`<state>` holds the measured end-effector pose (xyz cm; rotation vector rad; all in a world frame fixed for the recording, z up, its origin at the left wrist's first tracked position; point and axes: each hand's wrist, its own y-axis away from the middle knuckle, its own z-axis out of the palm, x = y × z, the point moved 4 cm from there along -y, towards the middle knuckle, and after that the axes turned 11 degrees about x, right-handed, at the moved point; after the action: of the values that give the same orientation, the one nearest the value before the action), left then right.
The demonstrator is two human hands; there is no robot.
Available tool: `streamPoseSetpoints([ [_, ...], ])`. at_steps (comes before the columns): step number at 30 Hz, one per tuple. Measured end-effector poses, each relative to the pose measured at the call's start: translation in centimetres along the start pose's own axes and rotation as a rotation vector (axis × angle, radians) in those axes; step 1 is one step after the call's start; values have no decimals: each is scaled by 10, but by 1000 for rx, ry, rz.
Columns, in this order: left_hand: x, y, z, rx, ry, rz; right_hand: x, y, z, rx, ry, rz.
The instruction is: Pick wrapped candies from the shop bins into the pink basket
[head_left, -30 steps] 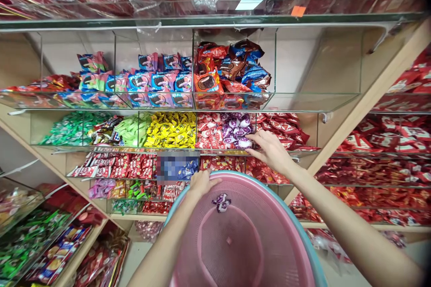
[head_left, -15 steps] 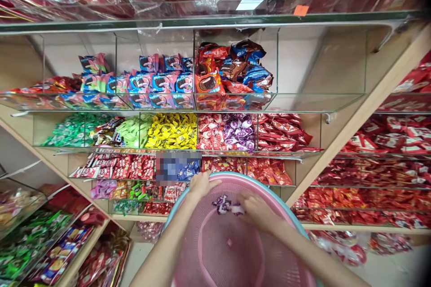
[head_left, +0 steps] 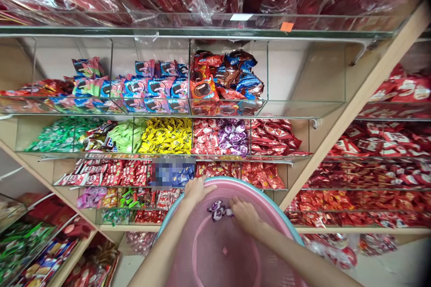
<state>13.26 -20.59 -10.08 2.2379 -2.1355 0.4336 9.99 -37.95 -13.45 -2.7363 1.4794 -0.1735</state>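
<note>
pink basket (head_left: 225, 267), near rim beyond the bottom edge

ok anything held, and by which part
The left hand grips the pink basket by its far rim; whether the right hand holds a candy is unclear.

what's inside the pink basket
Purple and white wrapped candies lie toward the far side of the pink basket, the right hand beside them; anything behind that hand is hidden.

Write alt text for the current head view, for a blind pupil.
The left hand holds the rim of a pink mesh basket; the right hand is inside it, beside purple-and-white wrapped candies. Behind, glass shelves hold many colourful wrapped sweets.
</note>
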Motion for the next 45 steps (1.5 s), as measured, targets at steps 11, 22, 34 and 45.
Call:
streamPoseSetpoints([
  [11,-7,-1,6,9,26,-36,31,-6,-79,256,-193,44],
  [22,-14,2,4,28,49,-40,100,-69,-201,532,318,109],
  [34,-30,4,4,26,46,-53,90,-96,-202,371,508,43],
  [45,-26,6,6,39,52,-49,94,-95,-201,408,504,7],
])
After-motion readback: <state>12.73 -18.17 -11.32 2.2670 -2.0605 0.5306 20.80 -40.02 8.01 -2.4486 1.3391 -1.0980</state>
